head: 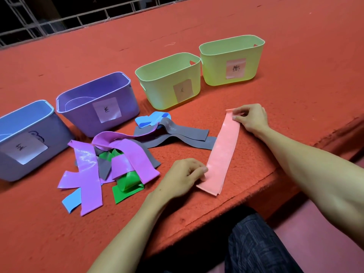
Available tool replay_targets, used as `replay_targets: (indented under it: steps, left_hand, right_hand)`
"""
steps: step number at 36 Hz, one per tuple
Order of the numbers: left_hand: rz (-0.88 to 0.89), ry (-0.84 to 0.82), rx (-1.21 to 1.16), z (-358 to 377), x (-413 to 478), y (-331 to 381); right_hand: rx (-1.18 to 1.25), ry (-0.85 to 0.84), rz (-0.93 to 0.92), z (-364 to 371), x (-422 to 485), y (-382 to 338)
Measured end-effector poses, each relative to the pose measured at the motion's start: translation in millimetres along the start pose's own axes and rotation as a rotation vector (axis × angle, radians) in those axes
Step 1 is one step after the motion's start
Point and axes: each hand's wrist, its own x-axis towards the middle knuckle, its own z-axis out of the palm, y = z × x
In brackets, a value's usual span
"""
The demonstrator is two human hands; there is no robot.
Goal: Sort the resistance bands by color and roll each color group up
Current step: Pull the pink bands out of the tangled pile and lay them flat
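Glossy purple bands [126, 152], fuzzy tbl cloth [256, 22]

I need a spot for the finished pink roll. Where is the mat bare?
Bare mat lies between the right hand and the green bins, between the left hand and the grey bands, and right of the pink band. Crowded: the tangled pile before the purple bin.

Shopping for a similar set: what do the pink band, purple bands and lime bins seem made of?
Pink band: thin, limp rubber or latex, probably; soft satin surface. Purple bands: likely the same sheet, glossier, with bright glare streaks. Lime bins: seemingly moulded plastic, smooth, semi-matte, thin rolled rims.
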Motion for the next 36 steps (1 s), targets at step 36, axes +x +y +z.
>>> replay_targets:
  steps: [36]
  left_hand:
    - [0.059,0.060,-0.224,-14,-30,24]
  right_hand:
    - [0.548,-0.075,-0.310,-78,-8,-183]
